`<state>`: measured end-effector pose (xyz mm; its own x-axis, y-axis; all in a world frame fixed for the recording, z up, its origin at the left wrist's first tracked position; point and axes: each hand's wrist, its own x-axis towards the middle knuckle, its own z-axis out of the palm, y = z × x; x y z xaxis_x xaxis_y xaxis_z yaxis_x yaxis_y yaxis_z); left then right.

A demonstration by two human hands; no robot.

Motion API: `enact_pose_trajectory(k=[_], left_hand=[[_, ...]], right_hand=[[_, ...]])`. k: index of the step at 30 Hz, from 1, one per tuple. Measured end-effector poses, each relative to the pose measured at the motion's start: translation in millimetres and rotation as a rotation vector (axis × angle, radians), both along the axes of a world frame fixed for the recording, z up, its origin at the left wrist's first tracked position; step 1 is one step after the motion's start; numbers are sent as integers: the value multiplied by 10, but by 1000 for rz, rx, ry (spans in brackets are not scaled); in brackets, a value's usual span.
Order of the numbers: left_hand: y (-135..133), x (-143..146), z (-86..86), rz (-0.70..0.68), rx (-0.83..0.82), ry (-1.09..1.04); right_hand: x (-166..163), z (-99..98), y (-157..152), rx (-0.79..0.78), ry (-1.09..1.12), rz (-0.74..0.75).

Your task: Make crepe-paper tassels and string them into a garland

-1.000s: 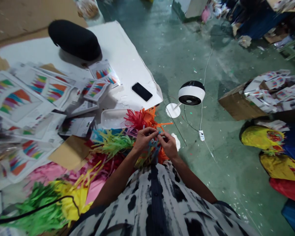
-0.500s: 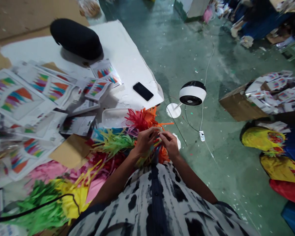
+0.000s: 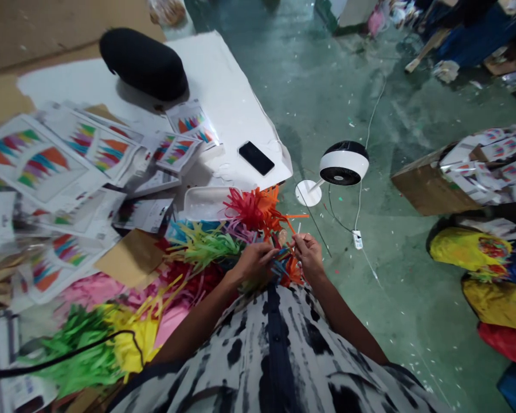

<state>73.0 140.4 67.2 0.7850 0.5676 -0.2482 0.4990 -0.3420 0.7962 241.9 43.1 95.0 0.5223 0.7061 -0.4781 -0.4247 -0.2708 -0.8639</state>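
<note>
Close to my body, my left hand [image 3: 256,259] is closed around a small bunch of blue and other coloured paper strips [image 3: 280,265]. My right hand [image 3: 308,253] pinches at the bunch's right end; what exactly lies between its fingertips is too small to make out. Under and in front of both hands spread fringed paper tassels: a red one [image 3: 247,207], an orange one [image 3: 267,207] and a pale green one [image 3: 202,244]. A loose orange strip reaches past my right fingertips.
On the white table [image 3: 227,86] lie a phone [image 3: 256,158], a black case [image 3: 144,63], a clear tray [image 3: 206,202] and printed packets [image 3: 38,163]. Green tassels [image 3: 75,350] are at lower left. Right of the table stand a white fan [image 3: 344,163] and a carton of packets [image 3: 434,180].
My hands were close together with fingertips meeting; now they are lower and slightly apart. The blue strips show between them. The whole view has shifted slightly.
</note>
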Motion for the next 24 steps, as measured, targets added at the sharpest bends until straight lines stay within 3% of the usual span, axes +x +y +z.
enact_pose_trajectory(k=[5,9,14,17,20,24], left_hand=[[104,-140,-43,91,119,275],[344,-34,34,103,257,372],[586,217,38,-28,301,250],[694,220,10,-39,278,143],[798,129,41,54,248,12],[870,67,173,342,185,-183]], right_hand=[[-9,-106,-55,-24,-62,89],[-41,-100,-39,-21,-136,178],[-97,3,-13,-16,-217,257],[-109,28,-20,-9,-237,286],[-105,12,-30,0,-249,278],[-97,12,-9,19,-288,228]])
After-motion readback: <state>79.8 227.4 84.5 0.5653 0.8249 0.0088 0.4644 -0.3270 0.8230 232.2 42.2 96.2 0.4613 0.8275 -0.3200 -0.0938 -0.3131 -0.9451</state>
